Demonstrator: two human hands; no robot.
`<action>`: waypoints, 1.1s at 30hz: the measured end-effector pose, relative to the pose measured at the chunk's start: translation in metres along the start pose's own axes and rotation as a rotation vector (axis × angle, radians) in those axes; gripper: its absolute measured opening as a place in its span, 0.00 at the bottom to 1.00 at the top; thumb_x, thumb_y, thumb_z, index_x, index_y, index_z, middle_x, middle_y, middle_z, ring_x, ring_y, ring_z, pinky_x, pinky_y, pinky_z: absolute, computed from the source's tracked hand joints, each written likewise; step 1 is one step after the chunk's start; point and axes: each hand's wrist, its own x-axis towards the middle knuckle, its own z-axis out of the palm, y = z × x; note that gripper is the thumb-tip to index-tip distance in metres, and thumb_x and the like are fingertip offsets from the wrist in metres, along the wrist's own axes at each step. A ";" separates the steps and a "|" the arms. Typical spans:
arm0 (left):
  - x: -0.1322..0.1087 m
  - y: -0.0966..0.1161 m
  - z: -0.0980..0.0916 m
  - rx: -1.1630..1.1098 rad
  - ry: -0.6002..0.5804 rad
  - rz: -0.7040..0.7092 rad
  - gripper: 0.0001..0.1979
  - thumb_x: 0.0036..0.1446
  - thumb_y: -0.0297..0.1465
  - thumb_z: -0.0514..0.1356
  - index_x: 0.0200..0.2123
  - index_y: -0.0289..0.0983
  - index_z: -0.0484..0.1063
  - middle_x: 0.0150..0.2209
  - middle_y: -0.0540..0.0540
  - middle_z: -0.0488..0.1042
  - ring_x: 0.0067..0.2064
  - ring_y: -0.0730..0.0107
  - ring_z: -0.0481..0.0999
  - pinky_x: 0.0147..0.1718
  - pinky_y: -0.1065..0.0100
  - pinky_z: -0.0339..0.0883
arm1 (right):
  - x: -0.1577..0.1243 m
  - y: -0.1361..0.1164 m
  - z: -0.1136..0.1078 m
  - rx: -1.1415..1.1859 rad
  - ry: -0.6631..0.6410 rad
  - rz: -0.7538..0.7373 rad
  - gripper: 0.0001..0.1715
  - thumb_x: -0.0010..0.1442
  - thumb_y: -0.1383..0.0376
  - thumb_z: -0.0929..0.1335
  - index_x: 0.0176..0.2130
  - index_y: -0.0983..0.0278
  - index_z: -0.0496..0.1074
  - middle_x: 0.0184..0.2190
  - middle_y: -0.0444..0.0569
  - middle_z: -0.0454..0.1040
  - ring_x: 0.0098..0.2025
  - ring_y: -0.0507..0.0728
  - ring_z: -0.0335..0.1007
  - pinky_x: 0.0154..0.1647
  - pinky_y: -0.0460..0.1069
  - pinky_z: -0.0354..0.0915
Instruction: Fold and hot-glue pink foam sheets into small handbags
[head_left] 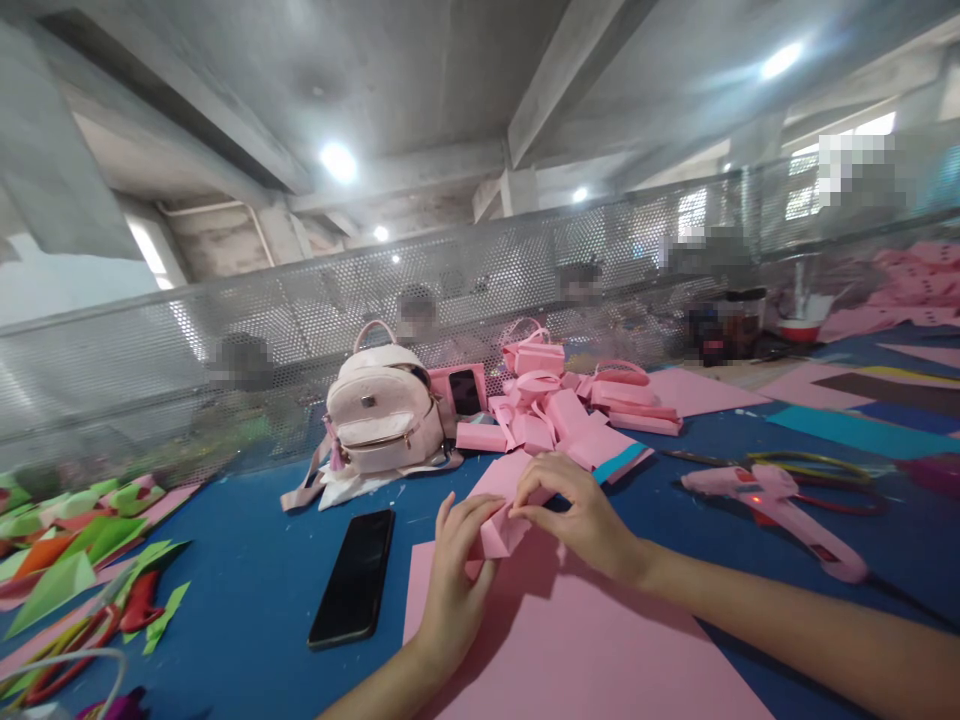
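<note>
Both my hands work on a small folded pink paper box (498,534) above a large pink sheet (600,650). My left hand (466,555) wraps round its left side, thumb below and fingers on top. At its upper right edge, my right hand (574,505) pinches with thumb and index finger; the exact fold between the fingertips is too small to make out. Just beyond my hands lies a pile of pink folded paper pieces (536,400). A pink glue gun (776,510) with a lit orange light rests to the right.
A black phone (351,578) lies left of the sheet. Behind it stands a cream backpack (382,410). Scissors with yellow and red handles (840,470) lie behind the glue gun. Green and orange paper pieces (75,540) cover the left side. A perforated metal screen (300,330) borders the blue table.
</note>
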 end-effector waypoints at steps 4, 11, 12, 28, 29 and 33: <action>0.000 0.000 0.000 -0.010 0.002 -0.001 0.25 0.61 0.21 0.55 0.58 0.51 0.63 0.56 0.51 0.71 0.60 0.64 0.68 0.67 0.50 0.40 | 0.000 0.000 0.000 0.010 0.000 -0.013 0.07 0.62 0.69 0.71 0.31 0.60 0.71 0.31 0.43 0.74 0.36 0.55 0.69 0.44 0.52 0.61; -0.002 0.000 0.000 -0.017 -0.005 -0.004 0.26 0.62 0.21 0.55 0.58 0.51 0.62 0.57 0.51 0.70 0.60 0.64 0.67 0.67 0.51 0.39 | 0.001 -0.003 0.000 0.022 -0.038 -0.030 0.07 0.64 0.71 0.68 0.34 0.61 0.71 0.32 0.44 0.75 0.37 0.55 0.68 0.44 0.52 0.61; -0.002 0.000 0.000 -0.015 -0.008 -0.006 0.25 0.62 0.21 0.55 0.58 0.51 0.62 0.57 0.50 0.70 0.60 0.64 0.67 0.67 0.50 0.39 | 0.001 -0.005 0.000 0.019 -0.044 -0.034 0.08 0.65 0.71 0.67 0.33 0.61 0.71 0.32 0.44 0.74 0.36 0.55 0.67 0.43 0.52 0.60; -0.001 0.003 -0.001 -0.025 0.013 -0.041 0.25 0.58 0.21 0.55 0.56 0.47 0.66 0.56 0.48 0.72 0.59 0.60 0.69 0.66 0.46 0.40 | -0.026 -0.051 0.024 0.064 -0.230 -0.239 0.10 0.66 0.65 0.60 0.31 0.61 0.61 0.29 0.46 0.68 0.35 0.56 0.61 0.40 0.53 0.59; -0.001 0.005 -0.001 -0.022 0.019 -0.053 0.25 0.58 0.21 0.55 0.56 0.47 0.67 0.55 0.48 0.72 0.59 0.60 0.69 0.66 0.46 0.40 | -0.031 -0.055 0.029 0.069 -0.268 -0.237 0.11 0.66 0.64 0.59 0.30 0.61 0.61 0.28 0.46 0.68 0.34 0.56 0.61 0.40 0.53 0.60; 0.002 0.008 -0.002 0.004 0.010 -0.056 0.25 0.57 0.19 0.54 0.55 0.47 0.67 0.55 0.47 0.72 0.59 0.60 0.69 0.66 0.45 0.41 | -0.047 -0.069 0.040 0.109 -0.547 -0.221 0.18 0.70 0.62 0.59 0.29 0.62 0.65 0.26 0.46 0.71 0.35 0.55 0.66 0.45 0.55 0.65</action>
